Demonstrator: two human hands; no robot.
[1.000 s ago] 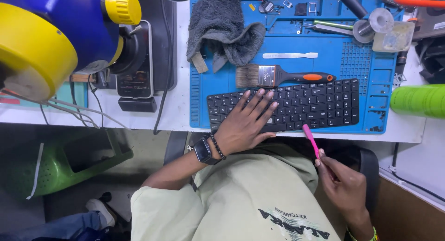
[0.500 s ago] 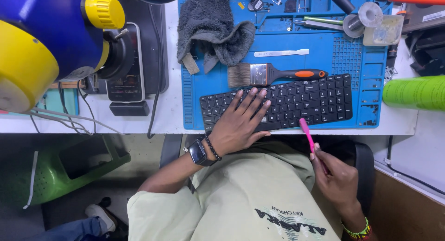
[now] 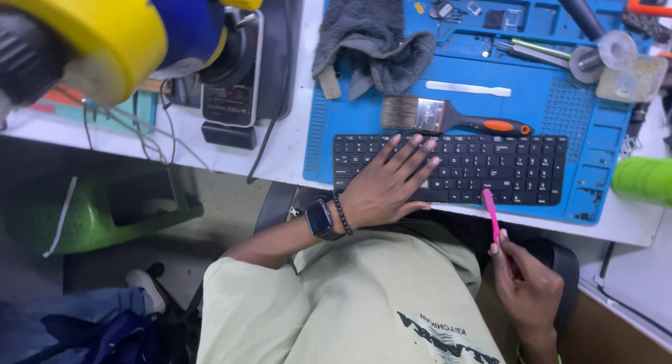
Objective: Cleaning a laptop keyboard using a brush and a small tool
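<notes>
Two hands at a bench: left hand [image 3: 383, 187] flat, fingers spread, on the black plastic keyboard [image 3: 451, 168]; right hand [image 3: 528, 287] grips a slim pink tool [image 3: 491, 210].

Bare blue mat [image 3: 560, 105] beyond the keyboard [image 3: 490, 168] — paintbrush [image 3: 448, 117] and grey cloth [image 3: 374, 45] across it.

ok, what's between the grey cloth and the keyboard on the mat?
In the head view, a paintbrush with an orange-and-black handle lies on the blue mat between the grey cloth and the black keyboard.
</notes>
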